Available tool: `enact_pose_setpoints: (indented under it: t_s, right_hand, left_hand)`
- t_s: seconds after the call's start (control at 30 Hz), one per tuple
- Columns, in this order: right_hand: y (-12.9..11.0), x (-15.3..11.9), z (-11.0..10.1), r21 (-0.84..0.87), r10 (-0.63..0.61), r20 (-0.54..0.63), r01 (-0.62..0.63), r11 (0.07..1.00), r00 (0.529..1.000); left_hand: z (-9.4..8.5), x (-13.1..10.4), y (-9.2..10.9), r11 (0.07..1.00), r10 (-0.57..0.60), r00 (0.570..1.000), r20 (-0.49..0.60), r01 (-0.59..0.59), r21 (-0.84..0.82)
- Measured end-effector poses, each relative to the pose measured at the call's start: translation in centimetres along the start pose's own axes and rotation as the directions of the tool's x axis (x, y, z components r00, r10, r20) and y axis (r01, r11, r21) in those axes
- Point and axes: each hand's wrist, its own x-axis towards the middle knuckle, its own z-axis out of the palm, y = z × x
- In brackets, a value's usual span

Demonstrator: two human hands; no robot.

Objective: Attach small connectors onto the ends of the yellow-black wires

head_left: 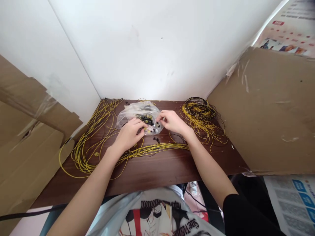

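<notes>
A clear plastic bag [125, 113] lies spread at the back of the brown table, holding small black and yellow parts [145, 118]. At its front left, my left hand [131, 132] has its thumb and fingers drawn together above the small parts; what they pinch is too small to make out. My right hand [172, 121] is at the bag's right edge, its fingers curled in a pinch beside small black pieces; whatever is between the fingertips is hidden. A bundle of yellow and black wires [157, 147] runs across the table in front of both hands.
Loops of this wire spread at the left, and a coiled pile of yellow and black wire [197, 114] lies at the right. Cardboard panels [270, 108] flank both sides, with a white wall [157, 52] behind. Small black pieces [157, 140] lie before the bag.
</notes>
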Motion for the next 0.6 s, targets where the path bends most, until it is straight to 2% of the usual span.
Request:
enact_pose_setpoints:
  t_s: [0.23,0.37,0.5,0.6]
  right_hand:
    - [1.2,-1.6,1.2,-0.022,-0.023,0.005,0.023,0.999,1.0]
    - [1.2,-1.6,2.0,-0.035,-0.073,-0.061,0.071,0.997,0.995]
    - [0.2,-1.5,2.6,0.175,0.0,-0.163,0.029,0.984,0.987]
    - [-0.8,-1.6,3.0,0.316,0.061,-0.221,0.012,0.949,0.973]
  left_hand:
    - [0.9,0.1,1.3,1.0,-0.009,0.993,-0.119,0.006,-0.02]
    - [1.8,0.2,1.6,0.996,-0.058,0.979,-0.196,0.044,-0.077]
    - [2.2,0.2,1.8,0.972,-0.171,0.941,-0.291,0.112,-0.207]
    - [2.3,0.2,1.9,0.937,-0.251,0.914,-0.319,0.146,-0.317]
